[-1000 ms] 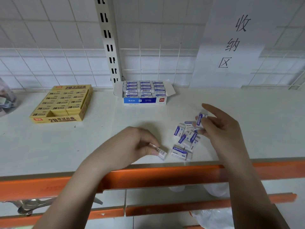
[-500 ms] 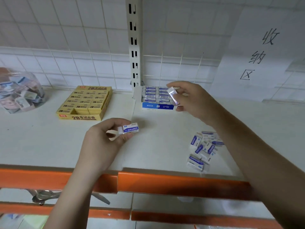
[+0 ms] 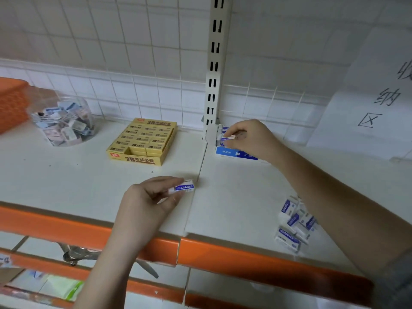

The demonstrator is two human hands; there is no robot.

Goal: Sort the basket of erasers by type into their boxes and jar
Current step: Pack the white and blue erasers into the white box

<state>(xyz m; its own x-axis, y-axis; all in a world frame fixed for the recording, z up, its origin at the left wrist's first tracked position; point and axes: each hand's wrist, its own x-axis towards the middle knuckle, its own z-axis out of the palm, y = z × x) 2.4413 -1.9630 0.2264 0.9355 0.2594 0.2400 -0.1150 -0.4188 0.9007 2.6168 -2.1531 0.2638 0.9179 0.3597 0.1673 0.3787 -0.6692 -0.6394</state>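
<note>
My left hand [image 3: 148, 198] pinches a white eraser with a blue sleeve [image 3: 182, 188] above the shelf's front part. My right hand [image 3: 249, 137] reaches into the blue-and-white box [image 3: 236, 153] at the back and holds another blue-sleeved eraser [image 3: 227, 138] over the rows inside. Several loose blue-sleeved erasers [image 3: 294, 221] lie in a pile near the front right edge, partly behind my right forearm. A yellow box of 2B erasers [image 3: 142, 142] sits left of the blue box. A clear jar [image 3: 61, 119] with mixed erasers stands at the far left, next to an orange basket [image 3: 11, 103].
The white shelf [image 3: 66, 175] has an orange front rail [image 3: 223, 250]. A slotted white upright [image 3: 215, 63] rises behind the blue box. A paper sign [image 3: 374, 97] with handwritten characters leans on the tiled wall at the right. Below the shelf lie a metal tool [image 3: 75, 255] and packets.
My right hand carried its eraser from the loose pile up to the blue box and now lowers it in. My left hand lifted its eraser off the shelf and holds it forward.
</note>
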